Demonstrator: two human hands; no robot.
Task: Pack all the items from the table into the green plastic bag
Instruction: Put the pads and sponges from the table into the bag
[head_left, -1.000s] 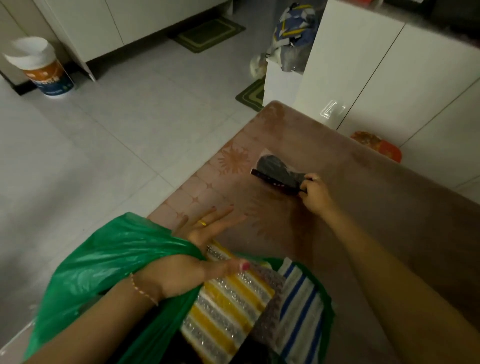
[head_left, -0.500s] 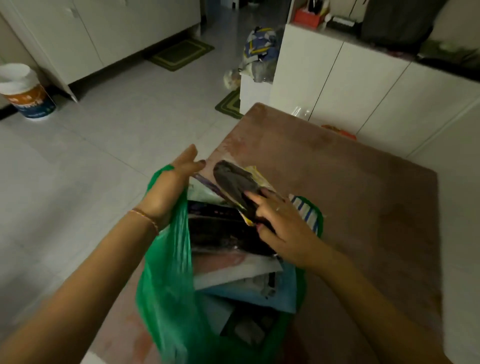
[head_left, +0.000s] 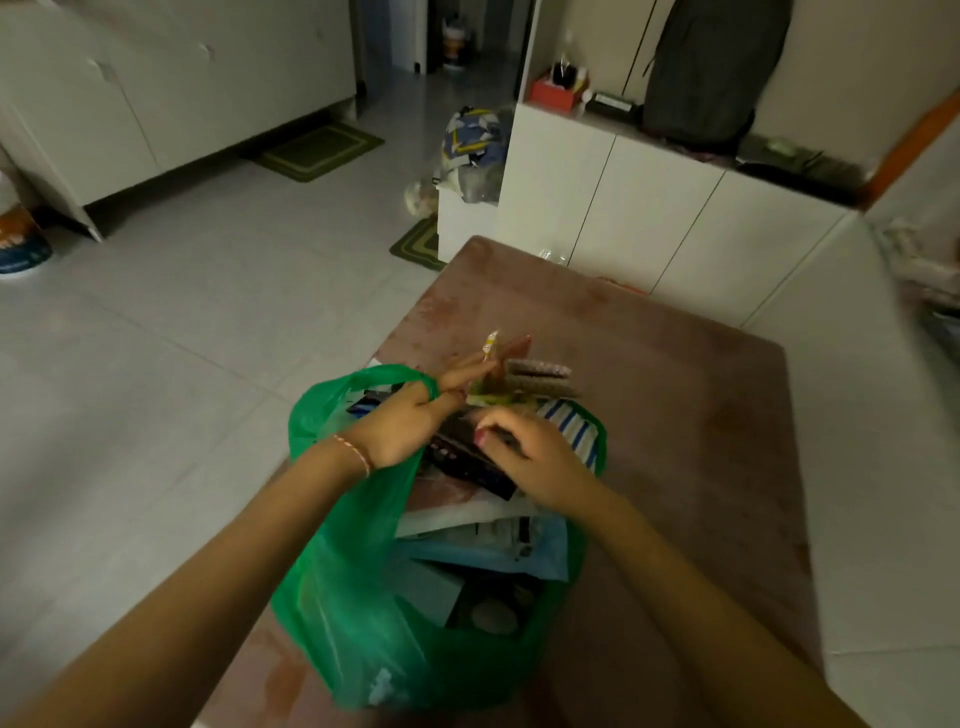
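Note:
The green plastic bag (head_left: 358, 587) stands upright on the near-left part of the brown table (head_left: 675, 405), stuffed with packets and flat packages. My left hand (head_left: 402, 423) is through the bag's left handle loop and holds it up, fingers stretched toward the packets that stick out at the top (head_left: 524, 376). My right hand (head_left: 535, 465) presses down on a dark packet (head_left: 467, 460) lying across the bag's mouth. A blue-and-white striped packet (head_left: 574, 428) shows at the bag's right rim.
White cabinets (head_left: 649, 208) stand just beyond the table's far edge, with a grey backpack (head_left: 711, 67) and a red box (head_left: 558, 91) on top. On the tiled floor lie two green mats (head_left: 317, 150) and a bundle of bags (head_left: 470, 150). A tub (head_left: 21, 244) sits far left.
My right hand picked the dark packet off the table, carried it to the bag and now pushes it into the mouth. My left hand lifted the bag upright by its handle.

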